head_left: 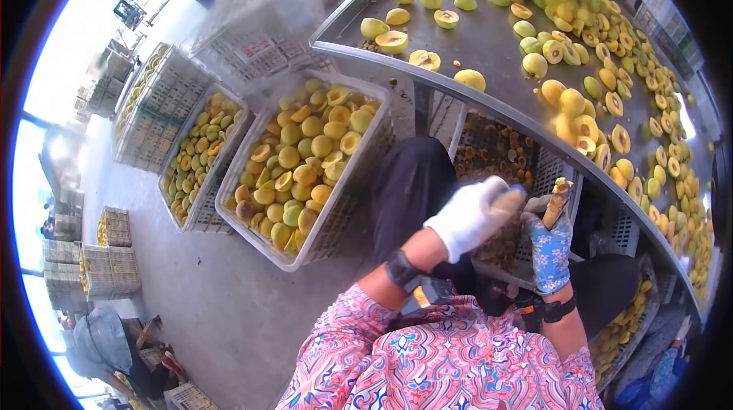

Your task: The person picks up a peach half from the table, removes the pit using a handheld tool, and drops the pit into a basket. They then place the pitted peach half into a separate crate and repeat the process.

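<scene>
My left hand (pixel 475 215), in a white glove, is raised in front of my lap with curled fingers. A small blue patch shows at its fingertips, too smeared by motion to name. Close beside it, my right hand (pixel 550 246), in a blue flowered glove, is upright and closed. A small piece of yellow fruit (pixel 563 184) shows at its fingertips. Below both hands stands a crate (pixel 544 173) holding dark, brownish bits. The metal table (pixel 489 36) beyond carries many halved yellow-green fruits (pixel 586 126), some with pits showing.
A white crate (pixel 385 108) of yellow fruit stands on the floor to my left, with another full crate (pixel 200 215) beside it. More crates (pixel 256 20) are stacked behind. At lower left a person (pixel 107 341) bends over. A fruit crate (pixel 645 314) sits right of my knee.
</scene>
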Demonstrator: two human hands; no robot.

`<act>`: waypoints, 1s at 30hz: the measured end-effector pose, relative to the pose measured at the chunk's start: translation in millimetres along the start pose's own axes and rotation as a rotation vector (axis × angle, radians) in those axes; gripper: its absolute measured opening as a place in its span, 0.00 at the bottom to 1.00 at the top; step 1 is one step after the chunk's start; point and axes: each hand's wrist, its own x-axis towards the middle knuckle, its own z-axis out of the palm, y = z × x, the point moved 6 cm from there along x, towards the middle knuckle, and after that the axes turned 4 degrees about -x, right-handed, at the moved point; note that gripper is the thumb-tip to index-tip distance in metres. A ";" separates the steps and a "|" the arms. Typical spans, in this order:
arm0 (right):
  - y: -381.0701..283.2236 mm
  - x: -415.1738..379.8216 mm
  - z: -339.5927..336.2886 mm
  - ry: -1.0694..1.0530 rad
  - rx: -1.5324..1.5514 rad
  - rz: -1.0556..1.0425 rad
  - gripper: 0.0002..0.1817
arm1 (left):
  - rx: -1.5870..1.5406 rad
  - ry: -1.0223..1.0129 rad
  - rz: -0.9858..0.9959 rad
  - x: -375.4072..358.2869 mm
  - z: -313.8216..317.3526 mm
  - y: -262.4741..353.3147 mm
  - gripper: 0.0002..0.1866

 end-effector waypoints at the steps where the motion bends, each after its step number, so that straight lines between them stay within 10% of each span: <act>1: 2.5 2.5 -1.5 -0.015 -0.036 0.046 0.15 | 0.074 0.087 0.015 0.8 -23.5 0.2 0.12; 7: 62.8 31.7 -16.3 -0.367 -0.770 -0.084 0.26 | 0.682 0.691 0.103 31.8 -190.6 -59.7 0.17; 11: 87.0 33.3 -17.1 -0.234 -0.795 0.001 0.27 | 0.950 0.416 -0.236 83.5 -255.4 -189.4 0.35; 15: 193.2 -7.6 -3.2 -1.185 -1.248 -0.052 0.19 | 1.152 0.272 -0.435 91.1 -261.6 -211.9 0.37; 17: 170.5 -18.5 -0.1 -1.323 -1.325 -0.382 0.14 | 1.026 0.599 0.031 82.6 -271.2 -168.5 0.23; 20: 165.5 -22.6 2.3 -1.338 -1.262 -0.264 0.13 | 0.783 0.822 0.465 62.7 -229.3 -42.0 0.16; 30: 113.6 3.6 -4.5 -0.900 -0.938 -0.102 0.18 | 0.828 -0.089 0.589 267.3 -39.5 53.8 0.20</act>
